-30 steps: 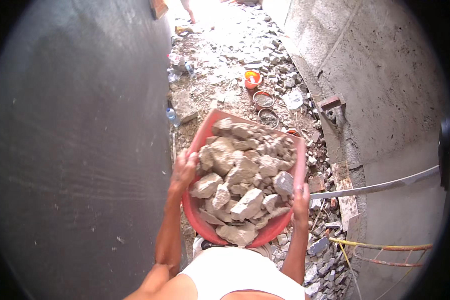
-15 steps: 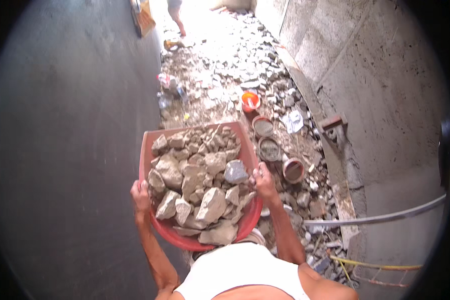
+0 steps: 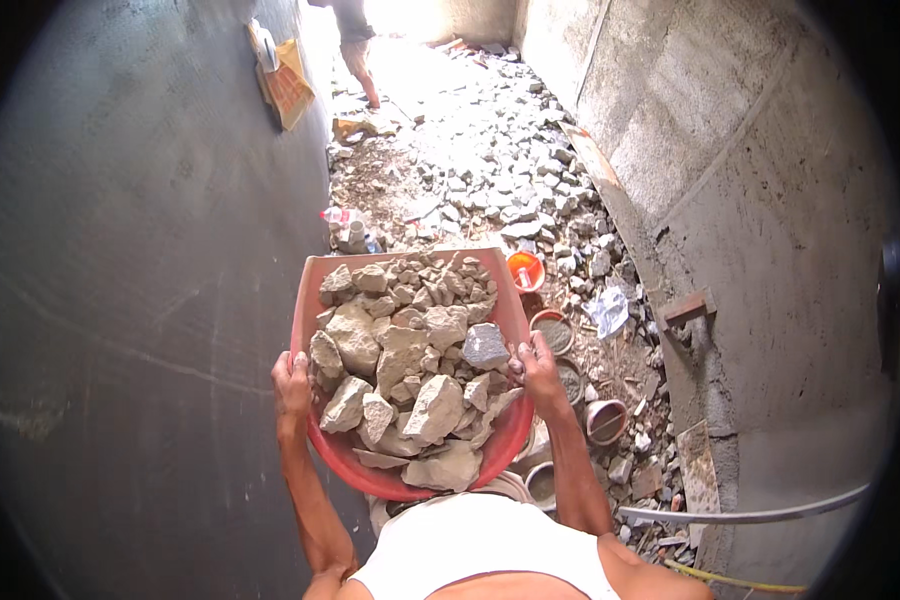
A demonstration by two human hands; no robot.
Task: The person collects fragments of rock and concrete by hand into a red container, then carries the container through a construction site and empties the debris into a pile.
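In front of my body I carry a red plastic scoop basin (image 3: 515, 440) with a straight far edge and a rounded near edge. Grey-brown stone rubble (image 3: 400, 355) fills it, with larger chunks toward me and finer pieces at the far side. My left hand (image 3: 292, 385) is closed on the basin's left rim. On the right rim my right hand (image 3: 537, 368) grips in the same way, beside a darker blue-grey stone (image 3: 485, 346). The fingers under both rims are partly hidden.
A dark smooth wall (image 3: 140, 300) runs close on my left, a rough concrete wall (image 3: 770, 200) on my right. Broken stones (image 3: 490, 190) cover the ground ahead. Right of the basin stand an orange bucket (image 3: 525, 271) and several mortar pails (image 3: 606, 422). Far off, a person's leg (image 3: 360, 65) shows.
The held basin stays in front of me, shifted slightly right in view. The pails and orange bucket now sit lower and further right, and more of the far person and walls shows.
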